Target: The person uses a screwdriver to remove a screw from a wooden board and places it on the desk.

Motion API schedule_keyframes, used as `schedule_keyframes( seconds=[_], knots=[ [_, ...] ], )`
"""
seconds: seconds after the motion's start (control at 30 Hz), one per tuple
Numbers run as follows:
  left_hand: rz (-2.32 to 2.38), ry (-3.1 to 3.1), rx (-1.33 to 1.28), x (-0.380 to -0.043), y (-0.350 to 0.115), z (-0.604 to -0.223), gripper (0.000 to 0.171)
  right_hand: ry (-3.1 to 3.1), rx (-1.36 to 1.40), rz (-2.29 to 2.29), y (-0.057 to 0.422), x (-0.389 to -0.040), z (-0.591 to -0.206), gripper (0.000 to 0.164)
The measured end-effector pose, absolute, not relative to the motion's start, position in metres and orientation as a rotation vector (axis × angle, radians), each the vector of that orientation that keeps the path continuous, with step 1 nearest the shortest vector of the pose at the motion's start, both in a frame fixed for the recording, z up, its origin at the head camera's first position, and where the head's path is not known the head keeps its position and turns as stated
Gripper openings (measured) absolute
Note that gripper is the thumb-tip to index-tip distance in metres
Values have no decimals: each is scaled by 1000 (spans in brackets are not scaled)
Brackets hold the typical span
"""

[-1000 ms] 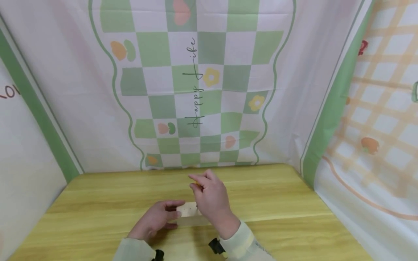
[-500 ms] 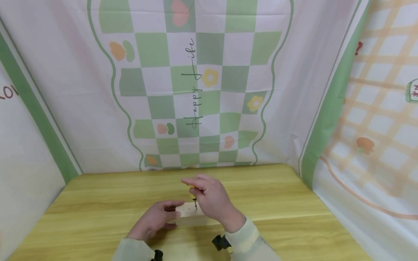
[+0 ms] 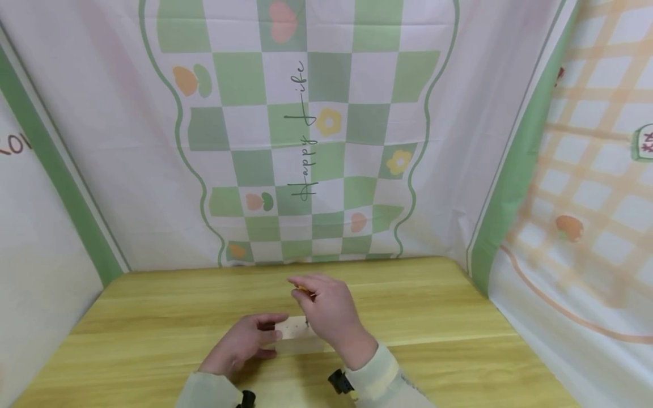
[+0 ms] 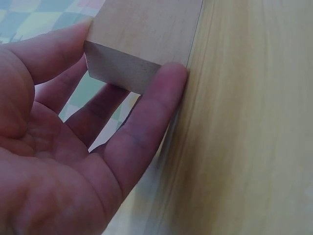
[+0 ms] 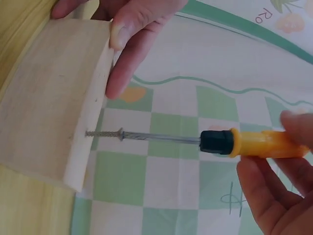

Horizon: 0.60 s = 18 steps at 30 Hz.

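Note:
A pale wooden block (image 3: 301, 344) stands on the table, with several small dark holes in its top face. My left hand (image 3: 247, 343) grips the block's left end between thumb and fingers. In the right wrist view a screw (image 5: 105, 133) sticks out of the block's narrow face, its point in a hole and most of its thread outside. My right hand (image 3: 331, 311) holds a screwdriver (image 5: 264, 143) with a yellow handle and black collar. The screwdriver's metal shaft (image 5: 161, 137) meets the screw head in line with the screw. From the head, the right hand hides most of the screwdriver.
The wood-grain table (image 3: 439, 340) spreads around the hands. Behind it hangs a green-and-white checked cloth (image 3: 326, 187), with more printed cloth (image 3: 586, 226) on the right and a white cloth (image 3: 41, 226) on the left.
My right hand moves left and its fingers spread off the handle half a second ago, then close in over it again, slightly turned. The left hand and block stay put.

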<state>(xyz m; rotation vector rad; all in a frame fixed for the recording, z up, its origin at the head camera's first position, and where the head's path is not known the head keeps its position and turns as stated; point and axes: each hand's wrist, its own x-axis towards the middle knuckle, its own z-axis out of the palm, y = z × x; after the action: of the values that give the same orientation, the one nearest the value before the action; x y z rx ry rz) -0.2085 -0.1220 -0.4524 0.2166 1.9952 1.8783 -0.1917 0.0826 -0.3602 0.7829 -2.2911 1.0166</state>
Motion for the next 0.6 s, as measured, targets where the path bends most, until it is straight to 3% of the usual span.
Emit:
schedule_keyframes(
  seconds=[0.43, 0.6],
  knots=[
    [1868, 2010, 193, -210, -122, -450, 44, -2414, 993, 1098, 94, -201, -357, 30],
    [1855, 2029, 162, -209, -122, -452, 44, -2406, 906, 1155, 96, -203, -364, 24]
  ],
)
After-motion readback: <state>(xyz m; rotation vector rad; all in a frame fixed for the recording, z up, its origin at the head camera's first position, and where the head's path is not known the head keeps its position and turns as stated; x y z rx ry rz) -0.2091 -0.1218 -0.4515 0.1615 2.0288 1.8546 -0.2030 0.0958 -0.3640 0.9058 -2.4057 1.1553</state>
